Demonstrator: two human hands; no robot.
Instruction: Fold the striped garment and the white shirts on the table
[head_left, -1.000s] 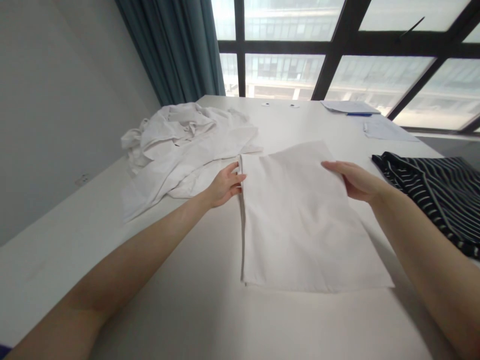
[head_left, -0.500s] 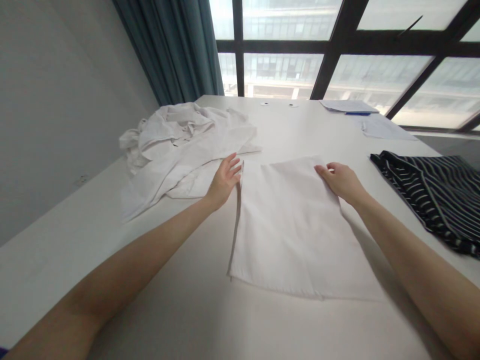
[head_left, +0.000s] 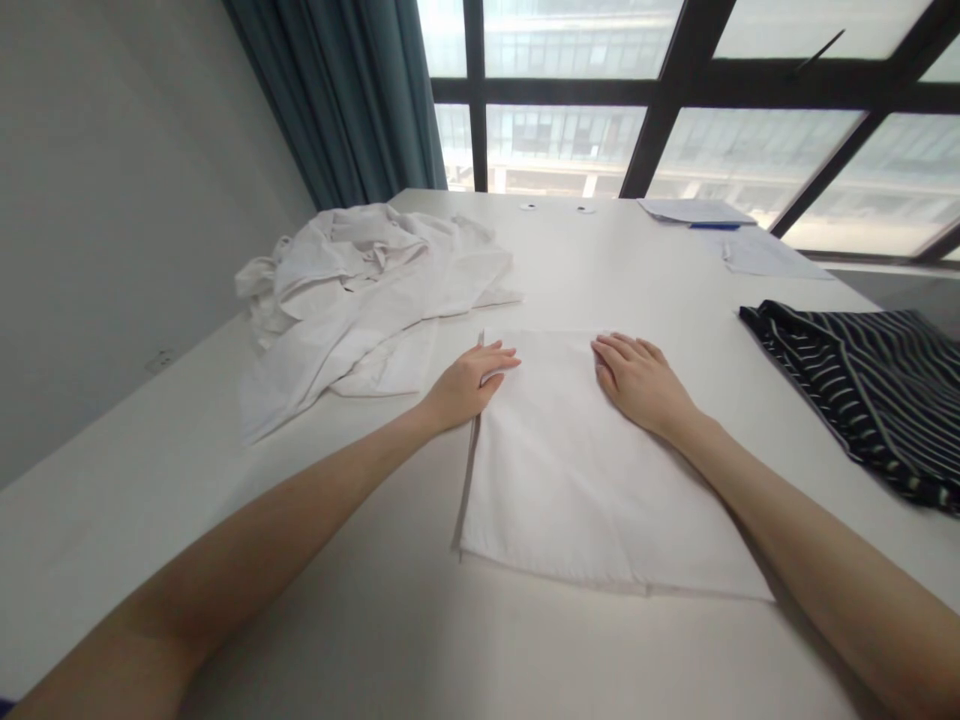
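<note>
A white folded cloth (head_left: 570, 480) lies on the white table in front of me, wider at its near hem than at its far edge. My left hand (head_left: 472, 383) rests at its upper left edge, fingers stretched out across the fabric and thumb apart. At the upper right part, my right hand (head_left: 637, 375) lies palm down on the cloth with its fingers extended. Neither hand is gripping the fabric. What lies under the palms is hidden.
To the left is a heap of crumpled white garments (head_left: 375, 270). Folded black-and-white striped fabric (head_left: 870, 380) sits at the right edge. Papers (head_left: 697, 211) with a blue pen (head_left: 714, 227) lie at the far right, before the windows. A teal curtain (head_left: 352, 100) hangs at the back left.
My right hand has moved left and flattened from a pinch at the cloth's upper right edge. My left hand has shifted right onto the fabric. The cloth's raised upper right now lies flatter.
</note>
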